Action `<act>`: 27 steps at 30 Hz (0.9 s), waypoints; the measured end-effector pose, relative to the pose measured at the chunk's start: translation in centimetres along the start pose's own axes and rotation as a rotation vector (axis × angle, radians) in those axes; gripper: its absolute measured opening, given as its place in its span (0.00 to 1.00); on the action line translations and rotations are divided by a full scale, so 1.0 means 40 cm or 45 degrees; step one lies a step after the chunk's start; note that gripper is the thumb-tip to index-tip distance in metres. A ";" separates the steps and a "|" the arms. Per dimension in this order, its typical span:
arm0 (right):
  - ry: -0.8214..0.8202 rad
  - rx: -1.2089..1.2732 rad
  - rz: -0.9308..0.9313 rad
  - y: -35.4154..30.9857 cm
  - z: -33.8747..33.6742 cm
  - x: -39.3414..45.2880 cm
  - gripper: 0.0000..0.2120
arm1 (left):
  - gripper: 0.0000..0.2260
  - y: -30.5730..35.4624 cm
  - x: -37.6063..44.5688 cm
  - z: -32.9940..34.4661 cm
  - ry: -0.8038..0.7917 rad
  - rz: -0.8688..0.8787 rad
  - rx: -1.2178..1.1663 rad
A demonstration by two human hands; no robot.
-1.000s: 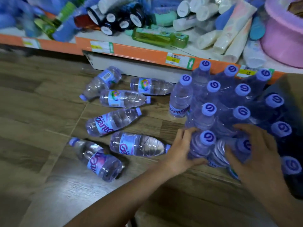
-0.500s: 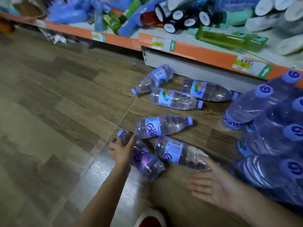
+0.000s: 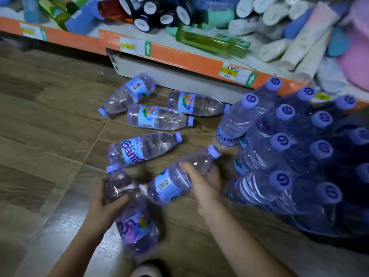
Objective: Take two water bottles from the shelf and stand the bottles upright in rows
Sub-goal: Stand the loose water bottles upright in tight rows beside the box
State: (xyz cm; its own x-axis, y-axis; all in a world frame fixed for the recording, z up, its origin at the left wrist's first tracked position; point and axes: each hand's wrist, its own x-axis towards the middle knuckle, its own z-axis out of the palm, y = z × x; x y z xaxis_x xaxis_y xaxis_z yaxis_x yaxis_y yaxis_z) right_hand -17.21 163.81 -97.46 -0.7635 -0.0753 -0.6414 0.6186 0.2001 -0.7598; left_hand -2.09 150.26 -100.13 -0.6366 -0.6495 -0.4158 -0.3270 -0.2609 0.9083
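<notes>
My left hand [image 3: 103, 204] grips the upper part of a clear water bottle [image 3: 133, 220] with a purple label, lifted off the wooden floor and tilted with its cap away from me. My right hand [image 3: 201, 182] holds a second water bottle [image 3: 175, 180], raised and slanted with its purple cap up to the right. Several more bottles lie on their sides on the floor beyond, such as one with a purple label [image 3: 143, 147]. To the right, several bottles stand upright in rows [image 3: 283, 148], purple caps up.
A low shelf with an orange edge strip [image 3: 179, 56] runs across the back, piled with tubes, dark jars and a green bottle [image 3: 211, 42]. A pink tub [image 3: 357, 47] sits at the far right. Part of a shoe [image 3: 145, 270] shows at the bottom edge.
Both hands left the upright group, reached left to the lying bottles, and now each has closed on a bottle and lifted it off the floor.
</notes>
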 end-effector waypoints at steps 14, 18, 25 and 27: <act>-0.020 -1.529 -0.802 -0.314 -0.199 0.104 0.21 | 0.24 0.128 0.026 0.413 -0.548 0.691 0.382; -0.065 -1.529 -0.764 -0.322 -0.201 0.093 0.22 | 0.24 0.100 0.014 0.455 -0.669 0.700 0.456; -0.184 -1.765 -0.700 -0.341 -0.211 0.058 0.19 | 0.23 0.091 0.004 0.443 -0.652 0.837 0.422; -0.176 -1.785 -0.716 -0.342 -0.213 0.056 0.19 | 0.23 0.090 0.006 0.449 -0.617 0.855 0.427</act>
State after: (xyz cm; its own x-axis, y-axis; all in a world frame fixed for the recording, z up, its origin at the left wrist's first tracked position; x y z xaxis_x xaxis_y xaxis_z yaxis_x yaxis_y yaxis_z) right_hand -28.96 169.24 -87.59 -0.7610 -0.5285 -0.3763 -0.4706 0.8489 -0.2406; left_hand -15.96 161.99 -97.79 -0.9679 -0.1973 0.1560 0.0823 0.3374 0.9377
